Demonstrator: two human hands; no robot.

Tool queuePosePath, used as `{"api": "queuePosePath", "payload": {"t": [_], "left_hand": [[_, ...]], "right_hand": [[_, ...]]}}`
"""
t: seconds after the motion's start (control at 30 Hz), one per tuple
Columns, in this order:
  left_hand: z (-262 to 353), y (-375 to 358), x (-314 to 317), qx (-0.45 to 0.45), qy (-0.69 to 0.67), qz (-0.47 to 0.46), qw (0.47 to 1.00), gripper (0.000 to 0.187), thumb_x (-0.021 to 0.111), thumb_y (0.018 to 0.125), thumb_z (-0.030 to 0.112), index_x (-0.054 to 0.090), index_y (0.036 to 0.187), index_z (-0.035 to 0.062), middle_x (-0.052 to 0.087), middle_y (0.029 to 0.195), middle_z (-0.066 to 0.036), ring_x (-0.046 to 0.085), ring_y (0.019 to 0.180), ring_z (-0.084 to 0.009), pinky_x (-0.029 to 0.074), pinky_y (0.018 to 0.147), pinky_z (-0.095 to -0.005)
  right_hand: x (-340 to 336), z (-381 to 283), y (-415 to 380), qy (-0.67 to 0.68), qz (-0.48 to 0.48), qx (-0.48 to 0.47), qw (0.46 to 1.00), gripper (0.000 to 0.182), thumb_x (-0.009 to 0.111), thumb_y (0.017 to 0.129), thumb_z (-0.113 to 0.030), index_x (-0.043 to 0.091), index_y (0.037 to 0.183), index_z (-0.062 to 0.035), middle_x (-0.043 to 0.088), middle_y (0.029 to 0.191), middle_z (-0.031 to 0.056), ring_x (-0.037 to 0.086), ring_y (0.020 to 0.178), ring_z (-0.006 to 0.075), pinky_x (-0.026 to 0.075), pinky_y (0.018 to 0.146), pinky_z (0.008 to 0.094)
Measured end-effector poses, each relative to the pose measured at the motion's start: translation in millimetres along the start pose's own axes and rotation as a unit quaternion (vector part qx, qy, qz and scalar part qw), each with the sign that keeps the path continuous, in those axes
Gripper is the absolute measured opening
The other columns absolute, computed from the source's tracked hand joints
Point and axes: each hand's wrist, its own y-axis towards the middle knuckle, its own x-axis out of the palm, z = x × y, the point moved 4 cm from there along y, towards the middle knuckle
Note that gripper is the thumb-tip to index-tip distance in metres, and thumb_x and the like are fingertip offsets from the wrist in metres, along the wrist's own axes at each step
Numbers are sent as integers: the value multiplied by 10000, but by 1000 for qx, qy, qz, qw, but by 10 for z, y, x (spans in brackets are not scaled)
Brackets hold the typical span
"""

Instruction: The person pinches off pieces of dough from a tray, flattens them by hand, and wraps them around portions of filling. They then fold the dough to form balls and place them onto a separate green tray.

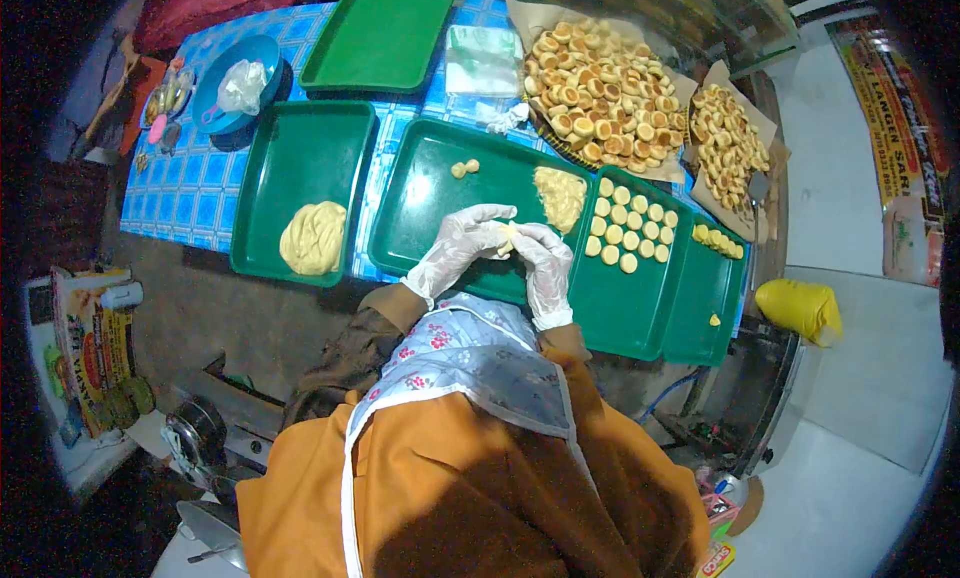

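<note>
White, thin gloves (437,271) cover the left hand (462,246) and the right hand (545,270), which meet above the near side of the middle tray (425,193). The fingertips of both are closed on a small dough piece (508,240), pale yellow and irregular in outline, held between them over the tray; the exact placing of each finger is too small to tell. Within the same tray lie two small dough balls (465,168), touching, near the far side, and a rough dough mass (560,198) toward the right end. Just beside it, the right tray (625,313) bears pale rounds (634,220) in fairly regular rows, while a narrow tray (703,293) beyond holds a row of yellow rounds (717,241) and, nearer the wearer, a small yellow scrap (714,320). To the left, a further green tray (305,148) carries a large, smooth dough lump (313,238). On the far side, browned rounds (605,88) are heaped on paper, with a second heap (730,143) to their right. A blue bowl (212,88) containing a plastic bag (242,86) stands at the far left on the blue checked tablecloth (180,200).
</note>
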Motion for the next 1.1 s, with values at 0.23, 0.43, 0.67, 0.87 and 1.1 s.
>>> {"api": "queuePosePath", "payload": {"t": [0.23, 0.43, 0.67, 0.87, 1.1], "left_hand": [[1, 17, 60, 4, -43, -22, 999, 507, 722, 923, 144, 559, 1356, -62, 688, 1139, -116, 680, 940, -165, 570, 870, -298], [-6, -1, 50, 1, -55, 9, 998, 482, 715, 923, 146, 567, 1334, -57, 681, 1080, -93, 665, 906, -155, 557, 828, -287], [59, -39, 136, 1, 38, -43, 998, 255, 680, 917, 188, 696, 1098, 10, 682, 1034, -46, 672, 899, -128, 570, 789, -274], [21, -74, 47, -10, -26, -80, 996, 332, 685, 931, 181, 660, 1207, -4, 694, 1136, -76, 682, 964, -144, 579, 816, -278], [120, -67, -10, 32, -96, -16, 995, 300, 665, 963, 156, 638, 1213, -8, 679, 1118, -97, 677, 1008, -171, 564, 906, -313]], "right_hand": [[-41, 105, 44, 42, -73, -85, 993, 372, 607, 975, -98, 639, 1303, 74, 627, 1360, 143, 600, 1223, 229, 456, 1052, 339], [118, -202, -88, -248, -25, -238, 939, 374, 642, 940, -126, 694, 1296, -21, 682, 1282, 129, 613, 1173, 254, 446, 1048, 363], [1, -161, -6, -148, -100, -128, 975, 294, 679, 908, -126, 735, 1160, 15, 701, 1219, 160, 629, 1195, 274, 462, 1058, 365], [91, -317, 4, -308, -117, -252, 910, 245, 651, 937, -175, 761, 1081, -10, 706, 1177, 154, 634, 1130, 288, 477, 999, 385], [328, -302, 70, -297, -130, -318, 891, 481, 604, 991, -318, 631, 1348, 2, 632, 1352, 178, 570, 1229, 345, 401, 1092, 440]]}}
